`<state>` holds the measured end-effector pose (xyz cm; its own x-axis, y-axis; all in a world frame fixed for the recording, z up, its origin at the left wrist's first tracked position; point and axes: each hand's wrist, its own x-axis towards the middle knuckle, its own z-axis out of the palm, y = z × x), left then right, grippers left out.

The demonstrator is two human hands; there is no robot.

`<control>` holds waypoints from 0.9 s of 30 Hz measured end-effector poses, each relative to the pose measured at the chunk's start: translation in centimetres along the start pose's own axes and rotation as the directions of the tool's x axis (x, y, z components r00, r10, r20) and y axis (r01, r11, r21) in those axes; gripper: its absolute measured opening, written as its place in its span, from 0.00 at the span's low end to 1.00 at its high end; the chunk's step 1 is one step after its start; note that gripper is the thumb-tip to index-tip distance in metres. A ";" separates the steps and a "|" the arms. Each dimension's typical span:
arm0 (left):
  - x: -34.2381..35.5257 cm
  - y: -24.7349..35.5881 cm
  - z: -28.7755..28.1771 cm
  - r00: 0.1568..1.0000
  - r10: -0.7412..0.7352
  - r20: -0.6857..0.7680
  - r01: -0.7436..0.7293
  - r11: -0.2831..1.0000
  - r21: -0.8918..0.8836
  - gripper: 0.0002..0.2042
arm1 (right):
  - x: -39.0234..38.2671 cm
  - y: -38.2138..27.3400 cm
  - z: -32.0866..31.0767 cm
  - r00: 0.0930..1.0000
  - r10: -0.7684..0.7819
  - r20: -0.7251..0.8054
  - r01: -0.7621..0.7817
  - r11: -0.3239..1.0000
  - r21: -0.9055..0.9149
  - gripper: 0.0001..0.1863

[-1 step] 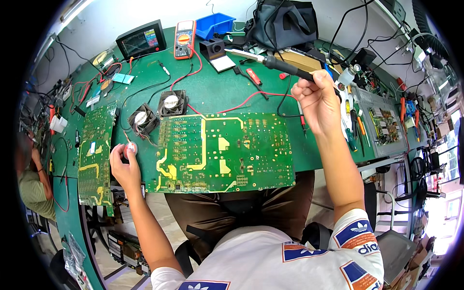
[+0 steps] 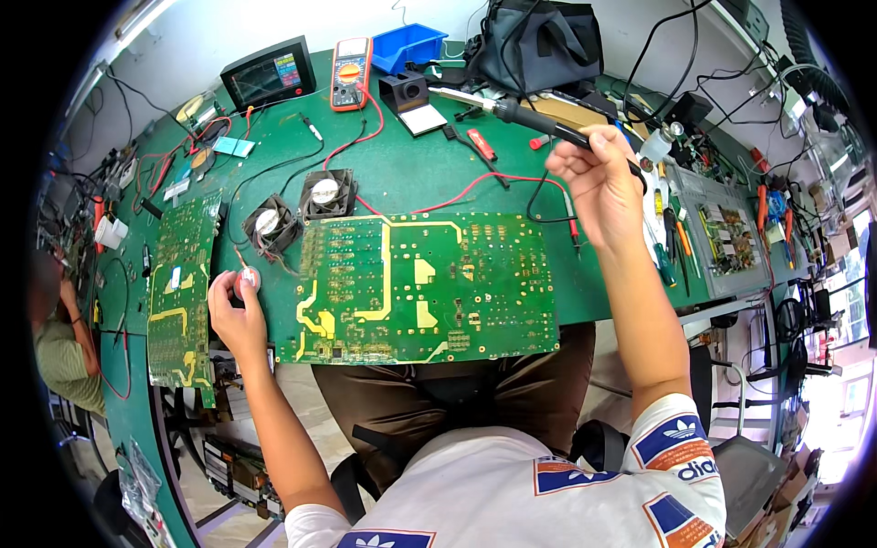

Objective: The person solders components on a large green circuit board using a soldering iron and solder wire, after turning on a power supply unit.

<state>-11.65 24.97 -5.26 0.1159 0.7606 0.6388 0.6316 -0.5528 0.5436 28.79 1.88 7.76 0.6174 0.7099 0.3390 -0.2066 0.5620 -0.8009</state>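
My right hand (image 2: pixel 603 187) is closed round the black handle of a soldering iron (image 2: pixel 534 119). The iron is raised above the bench, its metal tip pointing left, by a black iron stand (image 2: pixel 403 89). My left hand (image 2: pixel 239 315) pinches a small round red-and-white reel (image 2: pixel 248 280), from which a thin strand runs upward. Between my hands a large green circuit board (image 2: pixel 512 274) lies at the bench's front edge, above my lap. To its left lies a second green circuit board (image 2: pixel 183 292). Two black cooling fans (image 2: pixel 326 194) sit behind the large board.
An orange multimeter (image 2: pixel 350 73), a dark display unit (image 2: pixel 268 73), a blue bin (image 2: pixel 408 47) and a grey tool bag (image 2: pixel 539 50) line the back. Red and black leads cross the green bench (image 2: pixel 411 187). Screwdrivers (image 2: pixel 660 256) lie at right. Another person (image 2: pixel 68 347) is at far left.
The soldering iron has shifted very slightly to the right and my right hand has moved a little with it. My left hand and the boards look the same.
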 end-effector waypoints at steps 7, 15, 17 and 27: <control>0.2 -0.3 0.2 0.999 0.045 -0.020 -0.045 0.999 0.012 0.10 | 6.1 4.2 0.1 0.979 -0.141 0.148 0.196 0.846 -0.496 0.12; 0.2 0.6 0.0 1.000 -0.026 -0.010 0.025 0.999 -0.044 0.09 | 12.1 9.7 -0.5 0.987 0.028 0.156 0.074 0.789 -0.610 0.13; 0.3 0.5 0.0 1.000 -0.019 -0.014 0.018 0.999 -0.036 0.09 | 13.3 10.6 -0.7 0.985 0.051 0.167 0.068 0.770 -0.634 0.13; 0.4 0.5 -0.1 0.999 -0.047 -0.008 0.047 0.998 -0.034 0.10 | 16.9 14.9 0.5 0.976 0.105 0.193 0.069 0.686 -0.724 0.15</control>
<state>-11.35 24.92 -4.67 0.0802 0.7833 0.6165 0.6099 -0.5277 0.5912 35.78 22.49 1.77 0.4341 0.8335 0.3418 0.4508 0.1275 -0.8835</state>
